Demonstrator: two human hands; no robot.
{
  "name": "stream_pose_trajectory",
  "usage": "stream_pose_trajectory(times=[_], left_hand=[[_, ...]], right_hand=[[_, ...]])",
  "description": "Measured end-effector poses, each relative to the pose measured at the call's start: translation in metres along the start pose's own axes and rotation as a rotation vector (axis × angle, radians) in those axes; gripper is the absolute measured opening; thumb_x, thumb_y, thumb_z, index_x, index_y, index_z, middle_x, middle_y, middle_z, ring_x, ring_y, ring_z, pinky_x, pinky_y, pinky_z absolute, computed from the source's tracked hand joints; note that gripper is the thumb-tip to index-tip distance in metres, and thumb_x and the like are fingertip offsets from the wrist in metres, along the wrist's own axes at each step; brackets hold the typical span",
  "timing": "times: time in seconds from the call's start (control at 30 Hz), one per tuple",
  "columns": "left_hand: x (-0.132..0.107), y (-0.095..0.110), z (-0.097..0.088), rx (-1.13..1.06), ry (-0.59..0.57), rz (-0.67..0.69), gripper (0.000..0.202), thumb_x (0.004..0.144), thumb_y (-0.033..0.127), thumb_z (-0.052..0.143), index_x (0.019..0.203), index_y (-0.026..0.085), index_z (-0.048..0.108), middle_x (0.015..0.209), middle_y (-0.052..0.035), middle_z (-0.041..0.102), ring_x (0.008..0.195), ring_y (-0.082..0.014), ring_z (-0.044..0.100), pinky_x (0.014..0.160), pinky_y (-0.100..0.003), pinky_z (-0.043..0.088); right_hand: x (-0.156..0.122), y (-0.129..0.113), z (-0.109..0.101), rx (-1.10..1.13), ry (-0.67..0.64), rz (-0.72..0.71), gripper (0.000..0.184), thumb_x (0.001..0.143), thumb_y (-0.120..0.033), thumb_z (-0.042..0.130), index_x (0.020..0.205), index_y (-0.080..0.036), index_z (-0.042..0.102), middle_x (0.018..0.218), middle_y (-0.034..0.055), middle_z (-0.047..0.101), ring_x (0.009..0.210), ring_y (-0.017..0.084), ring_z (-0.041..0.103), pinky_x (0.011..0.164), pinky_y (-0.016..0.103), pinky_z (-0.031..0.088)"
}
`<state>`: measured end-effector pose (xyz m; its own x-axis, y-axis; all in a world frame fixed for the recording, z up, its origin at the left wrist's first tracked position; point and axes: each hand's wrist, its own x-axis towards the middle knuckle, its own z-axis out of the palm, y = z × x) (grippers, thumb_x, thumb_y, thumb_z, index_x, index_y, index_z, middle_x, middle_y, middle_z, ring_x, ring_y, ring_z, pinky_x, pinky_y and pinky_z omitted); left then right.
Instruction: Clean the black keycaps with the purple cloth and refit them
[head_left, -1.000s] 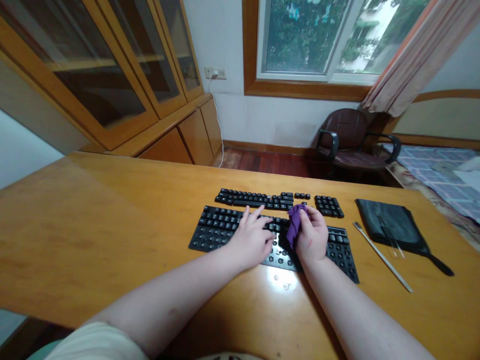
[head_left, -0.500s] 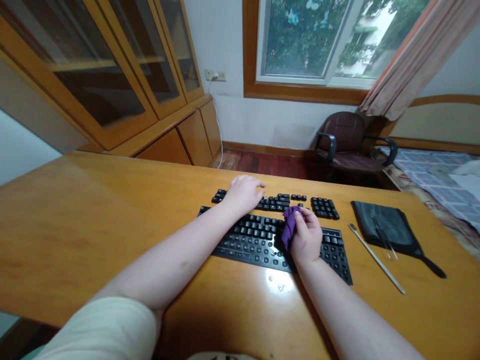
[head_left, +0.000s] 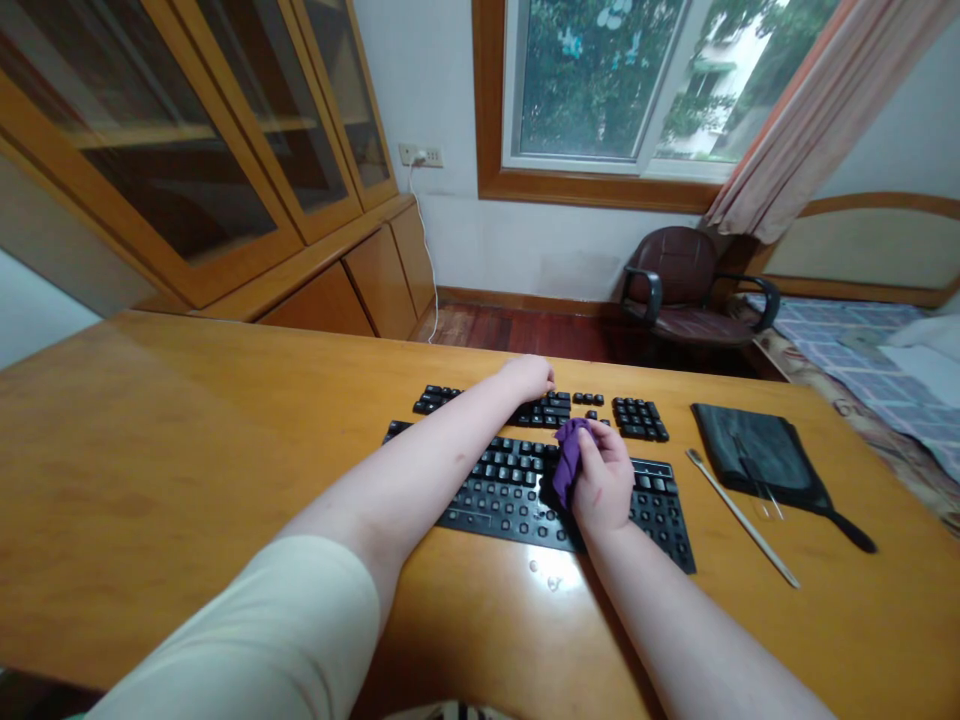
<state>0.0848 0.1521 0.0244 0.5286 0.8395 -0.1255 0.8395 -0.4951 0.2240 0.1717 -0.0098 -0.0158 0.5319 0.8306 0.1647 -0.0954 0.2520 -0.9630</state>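
A black keyboard base with several keycaps off lies on the wooden desk. Behind it sit rows of loose black keycaps and a separate block of keycaps. My left hand reaches over the keyboard and rests on the loose keycap rows, its fingers curled down on them; what they hold is hidden. My right hand rests on the keyboard's middle, closed around a purple cloth.
A thin pale metal tool lies right of the keyboard, beside a black pouch with a dark handle sticking out. Behind the desk stand a dark armchair, wooden glass-door cabinets, a window and a bed at right.
My left hand has left the keyboard base and stretched forward and right onto the loose keycap rows. My right hand with the cloth has stayed put. The view has shifted slightly.
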Motion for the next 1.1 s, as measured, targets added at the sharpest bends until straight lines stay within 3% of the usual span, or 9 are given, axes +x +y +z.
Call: stream_pose_trajectory(times=[0.17,0.37,0.53,0.73,0.93,1.1], left_hand=[[0.005,0.0,0.012,0.003,-0.002,-0.055,0.028,0.075,0.044,0.059,0.091,0.026,0.072,0.097,-0.0065,0.07,0.092,-0.0227,0.061,0.082,-0.032,0.045],[0.006,-0.003,0.013,0.033,0.034,-0.082,0.024,0.078,0.037,0.057,0.093,0.025,0.071,0.101,-0.0093,0.069,0.1,-0.0251,0.058,0.091,-0.038,0.039],[0.006,-0.001,0.014,0.049,0.057,-0.089,0.025,0.081,0.028,0.053,0.094,0.017,0.071,0.101,-0.0165,0.067,0.099,-0.0295,0.058,0.088,-0.043,0.039],[0.007,0.015,0.019,0.032,0.086,-0.095,0.025,0.076,0.014,0.056,0.097,0.007,0.068,0.101,-0.0229,0.065,0.106,-0.0321,0.055,0.093,-0.045,0.037],[0.003,0.016,0.006,-0.079,0.122,-0.101,0.021,0.074,0.012,0.059,0.092,0.01,0.07,0.098,-0.019,0.067,0.096,-0.029,0.062,0.086,-0.04,0.046],[-0.042,0.018,-0.008,-0.267,0.308,-0.029,0.029,0.088,0.025,0.046,0.111,0.02,0.061,0.114,-0.0061,0.063,0.102,-0.0155,0.06,0.093,-0.027,0.044]], right_hand=[[0.0,-0.001,0.0,0.007,-0.011,0.022,0.025,0.076,-0.036,0.062,0.091,-0.017,0.062,0.084,0.0051,0.067,0.077,0.019,0.062,0.077,0.038,0.047],[0.0,0.001,0.0,0.001,-0.015,0.016,0.025,0.076,-0.036,0.063,0.092,-0.017,0.061,0.084,0.0053,0.067,0.079,0.019,0.062,0.078,0.038,0.047],[-0.001,0.0,0.0,-0.006,-0.018,0.018,0.024,0.077,-0.035,0.062,0.092,-0.017,0.061,0.085,0.0051,0.067,0.08,0.019,0.062,0.078,0.037,0.047],[-0.001,-0.002,0.001,-0.002,-0.014,0.006,0.022,0.077,-0.034,0.062,0.091,-0.017,0.061,0.084,0.0045,0.067,0.078,0.018,0.062,0.077,0.036,0.047],[0.0,-0.002,0.002,0.016,-0.017,0.022,0.024,0.076,-0.035,0.062,0.091,-0.016,0.061,0.083,0.005,0.067,0.077,0.018,0.062,0.076,0.036,0.047],[0.002,-0.001,0.004,-0.012,0.02,-0.003,0.029,0.077,-0.037,0.06,0.096,-0.015,0.059,0.089,0.0075,0.067,0.083,0.019,0.062,0.082,0.039,0.046]])
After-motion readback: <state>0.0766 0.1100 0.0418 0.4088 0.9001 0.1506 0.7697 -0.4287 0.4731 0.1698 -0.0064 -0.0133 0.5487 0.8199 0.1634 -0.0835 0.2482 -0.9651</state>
